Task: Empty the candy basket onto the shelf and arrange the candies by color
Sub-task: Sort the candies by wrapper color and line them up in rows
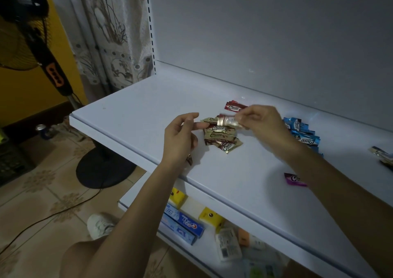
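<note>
The right hand [261, 124] pinches a gold candy [230, 121], blurred, just above the gold pile [221, 138] on the shelf [131, 111]. The left hand [181, 137] hovers just beside that pile, fingers loosely curled, holding nothing I can make out. A red candy [235, 106] lies just beyond the right hand, the blue pile [302, 133] beside its wrist, and a purple candy [294, 178] beside its forearm. No basket shows. Let go from the air, the light wrapper could skid off the slick, loosely stacked pile or knock it apart. The right forearm passes close to the blue pile and might sweep it out of place. The wrappers read "Choco"; a box [187, 224] on the lower shelf, below the left arm, reads "Crest".
</note>
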`<action>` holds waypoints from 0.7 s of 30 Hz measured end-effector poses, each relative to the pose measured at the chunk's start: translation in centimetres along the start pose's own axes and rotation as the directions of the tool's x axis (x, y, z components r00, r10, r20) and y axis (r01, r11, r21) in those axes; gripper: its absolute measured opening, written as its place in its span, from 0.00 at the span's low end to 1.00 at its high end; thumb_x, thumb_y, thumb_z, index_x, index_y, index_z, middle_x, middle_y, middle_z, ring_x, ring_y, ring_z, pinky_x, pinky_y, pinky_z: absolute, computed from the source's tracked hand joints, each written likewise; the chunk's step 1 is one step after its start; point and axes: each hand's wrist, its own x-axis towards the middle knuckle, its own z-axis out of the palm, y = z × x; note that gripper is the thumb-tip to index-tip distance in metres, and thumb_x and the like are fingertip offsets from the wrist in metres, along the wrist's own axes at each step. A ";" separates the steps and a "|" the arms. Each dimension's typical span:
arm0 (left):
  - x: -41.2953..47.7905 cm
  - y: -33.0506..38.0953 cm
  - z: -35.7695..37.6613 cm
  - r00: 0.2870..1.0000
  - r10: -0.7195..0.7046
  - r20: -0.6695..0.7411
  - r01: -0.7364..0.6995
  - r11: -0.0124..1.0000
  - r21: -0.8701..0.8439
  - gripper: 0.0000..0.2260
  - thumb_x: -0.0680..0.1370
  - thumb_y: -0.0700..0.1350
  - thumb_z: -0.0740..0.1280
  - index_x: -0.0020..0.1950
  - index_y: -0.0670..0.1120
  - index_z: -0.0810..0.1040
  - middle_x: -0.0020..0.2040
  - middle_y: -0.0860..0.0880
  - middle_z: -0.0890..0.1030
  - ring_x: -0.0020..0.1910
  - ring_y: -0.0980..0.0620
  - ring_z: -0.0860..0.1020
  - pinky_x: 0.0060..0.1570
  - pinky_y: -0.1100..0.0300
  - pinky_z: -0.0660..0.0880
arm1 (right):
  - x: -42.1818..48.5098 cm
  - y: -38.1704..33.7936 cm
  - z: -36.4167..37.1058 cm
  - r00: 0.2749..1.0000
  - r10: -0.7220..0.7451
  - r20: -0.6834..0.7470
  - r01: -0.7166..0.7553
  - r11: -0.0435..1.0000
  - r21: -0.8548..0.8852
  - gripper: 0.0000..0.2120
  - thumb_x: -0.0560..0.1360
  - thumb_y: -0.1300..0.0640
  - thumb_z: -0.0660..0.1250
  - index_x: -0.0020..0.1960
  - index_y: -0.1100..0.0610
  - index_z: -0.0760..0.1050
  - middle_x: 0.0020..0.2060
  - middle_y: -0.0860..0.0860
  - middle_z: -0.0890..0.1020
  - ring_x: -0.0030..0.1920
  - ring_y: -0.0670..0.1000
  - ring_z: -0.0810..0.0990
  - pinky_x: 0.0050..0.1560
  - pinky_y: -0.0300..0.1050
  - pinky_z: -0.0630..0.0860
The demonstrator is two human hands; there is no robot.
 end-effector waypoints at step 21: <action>0.0 1.8 2.3 0.933 0.244 0.264 -0.312 0.914 0.260 0.14 0.78 0.56 0.63 0.48 0.46 0.79 0.39 0.46 0.81 0.37 0.47 0.80 0.40 0.49 0.79 | -4.8 -1.1 2.4 0.997 -0.061 0.046 0.053 0.985 0.162 0.05 0.74 0.63 0.68 0.41 0.56 0.78 0.32 0.51 0.82 0.28 0.42 0.79 0.27 0.31 0.70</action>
